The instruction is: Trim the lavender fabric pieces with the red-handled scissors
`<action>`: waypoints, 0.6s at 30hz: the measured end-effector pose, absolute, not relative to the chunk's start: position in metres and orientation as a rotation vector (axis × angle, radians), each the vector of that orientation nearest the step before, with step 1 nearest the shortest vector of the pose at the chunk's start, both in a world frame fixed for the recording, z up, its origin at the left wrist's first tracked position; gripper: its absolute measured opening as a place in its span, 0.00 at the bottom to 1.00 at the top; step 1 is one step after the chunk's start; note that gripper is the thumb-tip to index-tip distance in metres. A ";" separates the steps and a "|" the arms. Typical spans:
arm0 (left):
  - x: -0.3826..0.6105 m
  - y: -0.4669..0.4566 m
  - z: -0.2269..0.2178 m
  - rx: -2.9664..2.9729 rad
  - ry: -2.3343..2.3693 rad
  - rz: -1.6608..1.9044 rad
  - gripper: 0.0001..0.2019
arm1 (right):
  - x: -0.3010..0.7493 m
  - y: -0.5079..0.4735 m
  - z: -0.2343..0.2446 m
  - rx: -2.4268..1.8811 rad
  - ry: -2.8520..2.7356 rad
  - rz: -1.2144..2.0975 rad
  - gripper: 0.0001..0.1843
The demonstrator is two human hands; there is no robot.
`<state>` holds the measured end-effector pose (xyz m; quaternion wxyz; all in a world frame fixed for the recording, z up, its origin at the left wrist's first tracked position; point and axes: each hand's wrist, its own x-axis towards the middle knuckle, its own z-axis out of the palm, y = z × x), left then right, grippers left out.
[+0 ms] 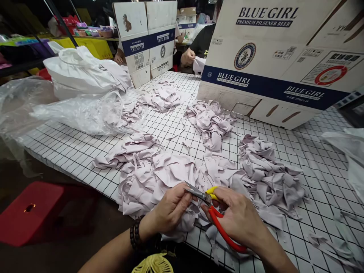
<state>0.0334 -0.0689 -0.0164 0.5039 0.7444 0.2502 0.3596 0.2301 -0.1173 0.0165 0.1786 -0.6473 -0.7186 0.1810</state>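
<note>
My right hand (240, 220) grips thread snips (212, 206) with a red and yellow spring handle; their metal blades point left toward my left hand. My left hand (170, 210), a dark bead bracelet on its wrist, pinches a piece of pale lilac fabric (187, 223) at the table's front edge, right beside the blades. Several heaps of the same lilac fabric pieces (270, 178) lie spread over the white grid-pattern table (321, 170) just beyond my hands.
A large Blue Girl beer carton (278, 64) stands at the back right, a smaller one (148, 41) at the back middle. Clear plastic bags (82, 110) lie at left. A red stool (31, 212) sits below left. Another person's hands (187, 57) work behind the cartons.
</note>
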 end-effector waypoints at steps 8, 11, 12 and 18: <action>0.032 -0.068 -0.019 1.740 0.611 0.863 0.15 | 0.229 -0.118 0.016 -1.844 -2.049 0.524 0.16; 0.032 -0.068 -0.019 1.725 0.608 0.872 0.15 | 0.228 -0.118 0.018 -1.852 -2.061 0.551 0.15; 0.033 -0.068 -0.019 1.718 0.607 0.875 0.15 | 0.228 -0.118 0.018 -1.857 -2.060 0.546 0.15; 0.033 -0.069 -0.018 1.638 0.618 0.870 0.15 | 0.226 -0.118 0.013 -1.830 -2.045 0.433 0.19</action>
